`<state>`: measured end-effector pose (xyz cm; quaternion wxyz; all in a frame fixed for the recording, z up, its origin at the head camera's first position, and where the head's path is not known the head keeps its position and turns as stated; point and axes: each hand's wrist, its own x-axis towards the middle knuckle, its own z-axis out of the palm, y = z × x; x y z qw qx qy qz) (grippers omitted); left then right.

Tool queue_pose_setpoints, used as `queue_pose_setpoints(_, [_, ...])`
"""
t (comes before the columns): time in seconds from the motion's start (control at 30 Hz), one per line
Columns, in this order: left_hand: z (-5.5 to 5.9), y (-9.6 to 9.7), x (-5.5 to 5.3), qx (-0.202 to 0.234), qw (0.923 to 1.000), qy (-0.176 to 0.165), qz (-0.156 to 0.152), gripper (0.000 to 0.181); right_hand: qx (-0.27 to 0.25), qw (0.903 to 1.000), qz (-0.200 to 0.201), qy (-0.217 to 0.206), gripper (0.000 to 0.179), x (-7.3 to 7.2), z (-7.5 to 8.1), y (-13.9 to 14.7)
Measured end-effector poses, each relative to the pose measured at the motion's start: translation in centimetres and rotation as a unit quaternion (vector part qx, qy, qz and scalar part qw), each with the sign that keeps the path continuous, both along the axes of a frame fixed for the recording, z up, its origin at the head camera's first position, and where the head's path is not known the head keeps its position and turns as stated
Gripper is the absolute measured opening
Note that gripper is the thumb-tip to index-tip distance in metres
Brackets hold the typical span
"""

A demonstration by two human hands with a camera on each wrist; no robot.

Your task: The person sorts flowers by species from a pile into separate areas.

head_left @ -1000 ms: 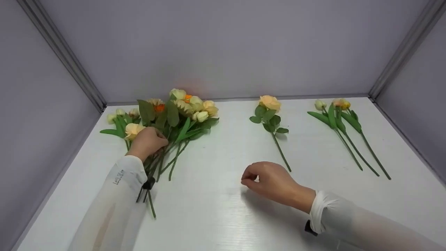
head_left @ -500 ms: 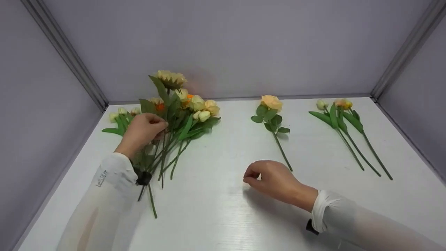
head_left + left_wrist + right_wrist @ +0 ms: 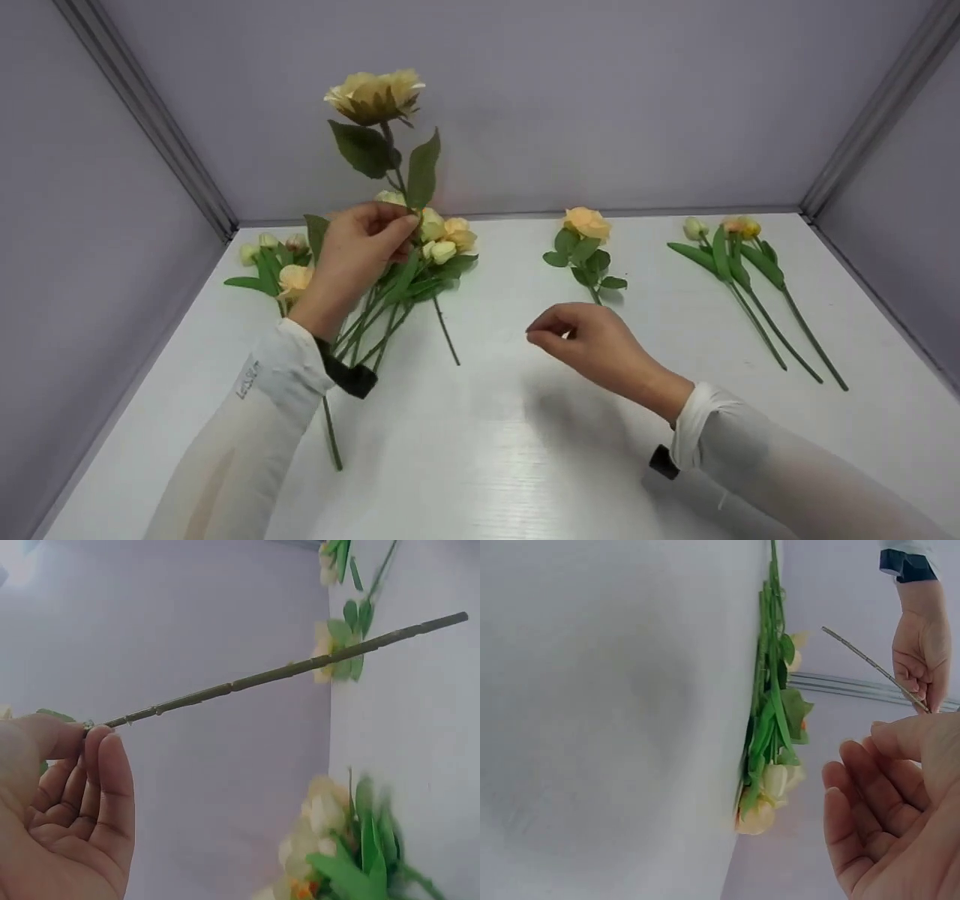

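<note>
My left hand (image 3: 352, 262) pinches the stem of a pale yellow flower (image 3: 375, 101) between thumb and fingers. The flower is raised above the pile of flowers (image 3: 442, 251), its leafy head upright. In the left wrist view, the bare lower stem (image 3: 262, 679) sticks out beyond the thumb and fingers. My right hand (image 3: 600, 345) hovers over the table, its fingers loosely curled with nothing in them. The right wrist view shows that hand's relaxed fingers (image 3: 847, 832) and the left hand (image 3: 922, 652) holding the stem beyond them.
A peach rose (image 3: 589, 223) lies beyond my right hand, which hides its lower stem. Several tulips (image 3: 724, 259) lie at the right. Pale tulips (image 3: 268, 240) and another peach rose (image 3: 294, 279) lie at the left. Grey walls (image 3: 510, 105) enclose the white table (image 3: 480, 450).
My left hand has lifted the pale yellow flower out of the pile, moving up and to the right. My right hand has risen slightly, still holding nothing.
</note>
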<state>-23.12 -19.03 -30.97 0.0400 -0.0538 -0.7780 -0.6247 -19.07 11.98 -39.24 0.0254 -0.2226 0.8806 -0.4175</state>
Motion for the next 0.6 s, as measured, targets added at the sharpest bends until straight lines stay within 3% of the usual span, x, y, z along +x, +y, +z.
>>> queue_pose_setpoints(0.13, [0.2,3.5,0.5,0.026,0.9987,0.027,-0.035,0.025,-0.081,0.9961,-0.004,-0.033,0.014,-0.6,1.4,-0.6])
queue_pose_setpoints(0.3, [0.0,7.3,0.9,0.051,0.9948,0.051,-0.072,0.018,-0.143,0.9890,0.004,-0.038,0.017,-0.6,2.0,-1.4])
queue_pose_setpoints(0.6, [-0.7,9.6,0.9,0.055,0.9918,0.057,-0.101,0.013,-0.158,0.9862,-0.016,-0.048,0.011,-0.5,1.3,-0.6])
